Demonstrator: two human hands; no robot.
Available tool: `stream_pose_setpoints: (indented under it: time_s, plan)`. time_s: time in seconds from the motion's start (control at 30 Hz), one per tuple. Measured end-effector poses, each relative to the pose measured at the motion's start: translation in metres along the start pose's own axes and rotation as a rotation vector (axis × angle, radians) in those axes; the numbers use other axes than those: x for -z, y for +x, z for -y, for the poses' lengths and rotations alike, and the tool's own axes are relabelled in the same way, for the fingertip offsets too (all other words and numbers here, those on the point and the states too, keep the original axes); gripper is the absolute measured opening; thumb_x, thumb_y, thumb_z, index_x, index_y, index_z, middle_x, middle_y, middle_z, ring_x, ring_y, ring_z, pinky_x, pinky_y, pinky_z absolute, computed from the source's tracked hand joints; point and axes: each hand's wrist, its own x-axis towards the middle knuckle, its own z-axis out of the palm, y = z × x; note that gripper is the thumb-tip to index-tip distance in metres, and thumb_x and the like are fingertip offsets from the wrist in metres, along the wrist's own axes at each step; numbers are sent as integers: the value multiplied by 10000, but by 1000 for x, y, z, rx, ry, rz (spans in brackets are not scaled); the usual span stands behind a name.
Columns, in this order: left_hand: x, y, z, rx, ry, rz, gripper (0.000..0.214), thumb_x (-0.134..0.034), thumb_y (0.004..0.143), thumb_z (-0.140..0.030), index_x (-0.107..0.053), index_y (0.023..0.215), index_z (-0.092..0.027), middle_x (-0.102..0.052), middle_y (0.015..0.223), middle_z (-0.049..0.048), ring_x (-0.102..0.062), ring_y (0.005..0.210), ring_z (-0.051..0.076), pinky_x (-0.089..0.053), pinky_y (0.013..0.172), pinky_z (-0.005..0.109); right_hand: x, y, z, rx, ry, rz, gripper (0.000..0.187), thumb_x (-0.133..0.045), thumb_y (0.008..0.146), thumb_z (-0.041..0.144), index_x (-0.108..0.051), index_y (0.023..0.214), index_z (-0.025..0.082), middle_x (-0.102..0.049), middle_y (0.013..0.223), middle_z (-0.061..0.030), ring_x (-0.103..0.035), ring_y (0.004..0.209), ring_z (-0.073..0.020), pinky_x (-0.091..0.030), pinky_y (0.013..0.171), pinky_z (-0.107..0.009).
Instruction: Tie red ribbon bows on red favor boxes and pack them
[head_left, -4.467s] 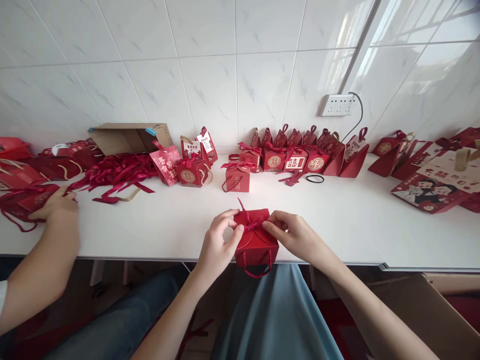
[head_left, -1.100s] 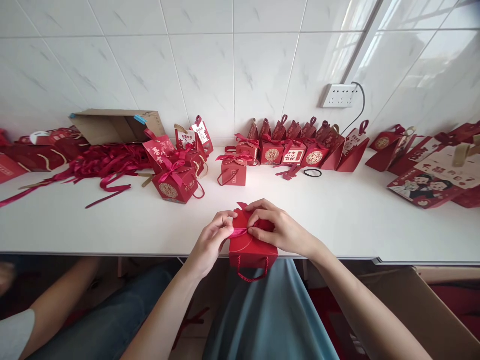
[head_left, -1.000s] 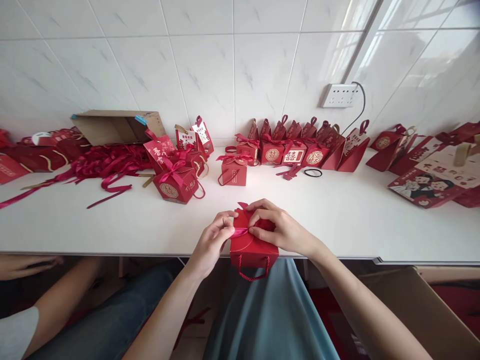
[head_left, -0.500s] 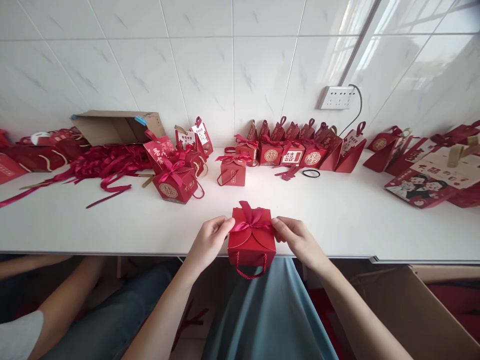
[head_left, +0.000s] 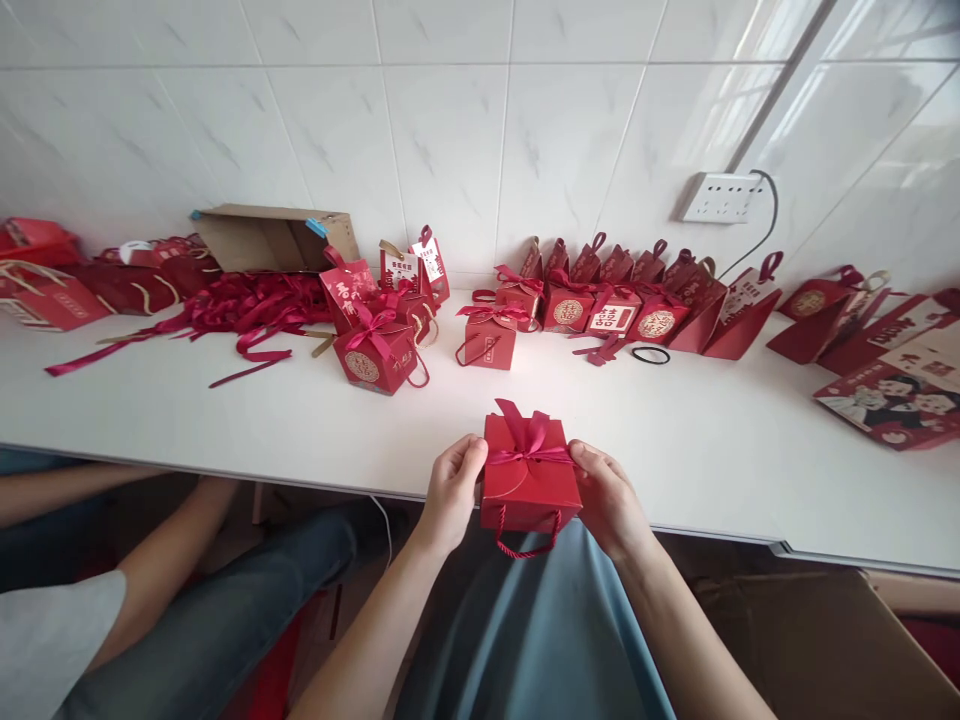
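Note:
A small red gift box point(head_left: 529, 480) with a tied ribbon bow point(head_left: 527, 438) and a red cord handle point(head_left: 525, 540) sits at the near edge of the white table point(head_left: 720, 450). My left hand point(head_left: 452, 487) grips its left side, fingers curled against the wall. On the box's right side my right hand point(head_left: 609, 498) holds it the same way. Both thumbs rest near the top edge beside the bow.
Several finished red boxes point(head_left: 600, 305) line the wall; two more point(head_left: 377, 355) point(head_left: 487, 337) stand mid-table. Loose red ribbons point(head_left: 247, 310) and an open cardboard box point(head_left: 277, 238) lie at back left. Another person's arm point(head_left: 157, 570) is under the table edge at left. A brown carton point(head_left: 817, 640) sits lower right.
My fingers let go of the ribbon, the bow now tied, and both hands moved to the box's sides. The view shifted left. The other person's hands dropped below the table.

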Motion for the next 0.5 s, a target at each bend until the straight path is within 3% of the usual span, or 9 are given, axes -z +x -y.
stream_pose_setpoints:
  time_s: [0.1, 0.2, 0.3, 0.4, 0.5]
  plan:
    - [1, -1, -4, 35, -15, -6, 388, -566, 802, -433, -336, 609, -186, -314, 595, -54, -300, 545, 75, -263, 506, 200, 3, 1, 1, -14, -23, 0, 430, -704, 709, 454, -410, 540, 190, -385, 558, 32, -362, 513, -97, -338, 489, -214]
    - [11, 0, -11, 43, 82, 73, 400, -495, 815, -508, -409, 602, -181, -350, 583, -44, -354, 545, 94, -312, 530, 225, 13, -2, -1, 30, -90, -25, 398, -678, 739, 510, -482, 611, 188, -427, 582, 26, -415, 542, -106, -381, 519, -219]
    - [21, 5, -15, -56, 253, -13, 401, -428, 831, -556, -509, 711, -182, -483, 687, -2, -480, 671, 145, -395, 647, 273, 26, -12, -6, 135, -147, -73, 382, -653, 739, 579, -545, 805, 218, -469, 689, 22, -470, 593, -114, -432, 554, -230]
    - [21, 8, -11, -96, 320, -116, 395, -445, 830, -560, -514, 971, -198, -587, 991, 53, -549, 962, 202, -413, 840, 320, 31, -27, -14, 271, -294, -48, 592, -669, 659, 658, -498, 1093, 292, -529, 954, -31, -568, 815, -184, -502, 669, -294]
    - [13, 3, -3, -54, 257, -73, 489, -412, 838, -603, -436, 1107, -194, -592, 1113, 95, -569, 1034, 225, -415, 902, 364, 28, -39, -22, 398, -564, -14, 873, -726, 588, 649, -342, 1310, 340, -490, 1196, -94, -525, 1086, -275, -505, 810, -375]
